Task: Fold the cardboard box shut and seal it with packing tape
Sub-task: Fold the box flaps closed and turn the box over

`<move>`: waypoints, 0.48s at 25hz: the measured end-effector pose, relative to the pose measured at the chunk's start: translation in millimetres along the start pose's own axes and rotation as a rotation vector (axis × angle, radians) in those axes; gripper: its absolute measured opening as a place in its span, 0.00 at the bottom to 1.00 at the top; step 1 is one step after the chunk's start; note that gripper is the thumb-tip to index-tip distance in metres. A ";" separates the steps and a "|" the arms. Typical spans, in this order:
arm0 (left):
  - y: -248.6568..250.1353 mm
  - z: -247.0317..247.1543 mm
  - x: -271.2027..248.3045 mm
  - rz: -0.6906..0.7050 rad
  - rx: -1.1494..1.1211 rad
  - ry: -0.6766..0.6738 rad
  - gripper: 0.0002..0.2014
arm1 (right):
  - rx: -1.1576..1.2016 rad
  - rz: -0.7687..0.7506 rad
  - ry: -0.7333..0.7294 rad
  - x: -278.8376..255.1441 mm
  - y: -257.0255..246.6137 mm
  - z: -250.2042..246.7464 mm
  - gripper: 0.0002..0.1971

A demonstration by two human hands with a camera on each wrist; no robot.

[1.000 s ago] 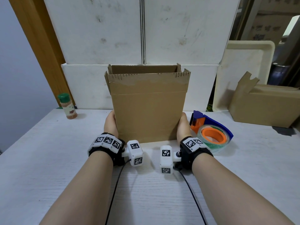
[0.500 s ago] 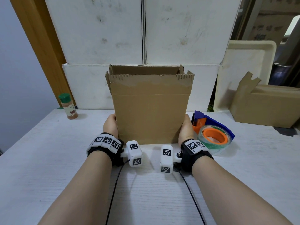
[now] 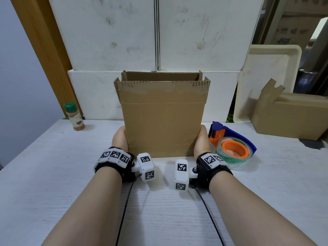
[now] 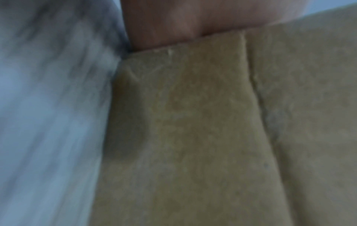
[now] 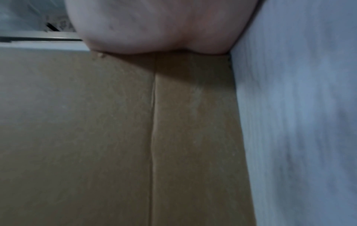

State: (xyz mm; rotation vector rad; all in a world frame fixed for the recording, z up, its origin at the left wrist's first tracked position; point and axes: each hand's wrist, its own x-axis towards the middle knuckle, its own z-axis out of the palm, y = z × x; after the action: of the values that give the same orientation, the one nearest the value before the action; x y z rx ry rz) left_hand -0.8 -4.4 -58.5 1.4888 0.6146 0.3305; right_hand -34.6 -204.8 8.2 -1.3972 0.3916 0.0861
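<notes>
- Your left hand (image 3: 120, 140) lies flat against the lower left side of the cardboard box (image 3: 163, 121). Only its back shows from the head view; the fingers run behind the box wall, so I cannot tell how they lie.
- Your right hand (image 3: 202, 141) mirrors it on the lower right side, palm to the cardboard, fingers likewise hidden.
- The box stands between your two hands on the white table (image 3: 53, 174), its long axis upright and its mouth pointing straight up. All the top flaps stand up, so the box is not yet folded shut.
- The near flap has a torn, ragged paper edge along its top.
- The tape dispenser (image 3: 232, 144), blue with an orange core and a clear roll, lies just beyond your right hand, close to the wrist and apart from the box.
- Well off past your left hand stands a spice jar (image 3: 74, 116) with a green cap.
- Far beyond your right hand lies a second cardboard box (image 3: 291, 118).
</notes>
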 end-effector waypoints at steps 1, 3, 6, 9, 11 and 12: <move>-0.5 -0.4 1.7 -0.038 -0.039 0.017 0.18 | 0.000 0.008 0.012 3.4 1.6 -0.6 0.22; 3.3 -0.9 -4.6 -0.066 -0.087 0.028 0.20 | -0.022 0.004 0.004 4.7 2.3 -2.0 0.22; 5.6 0.9 -9.7 -0.016 -0.090 -0.077 0.18 | -0.018 0.014 0.024 8.2 3.0 -2.0 0.22; 4.3 1.6 -6.9 -0.077 -0.238 -0.090 0.15 | -0.001 0.009 0.021 6.5 2.9 -1.6 0.23; 3.9 3.0 -5.2 -0.093 -0.279 -0.108 0.13 | 0.001 0.006 0.024 9.4 4.7 -1.7 0.23; 3.0 3.5 -3.7 -0.095 -0.289 -0.119 0.13 | 0.003 0.004 0.035 10.3 5.2 -1.3 0.23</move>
State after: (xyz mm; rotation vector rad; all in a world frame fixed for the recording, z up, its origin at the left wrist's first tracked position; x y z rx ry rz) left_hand -1.3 -9.1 -55.0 1.1888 0.5167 0.2431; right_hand -26.8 -206.9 -0.1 -1.3963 0.4235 0.0649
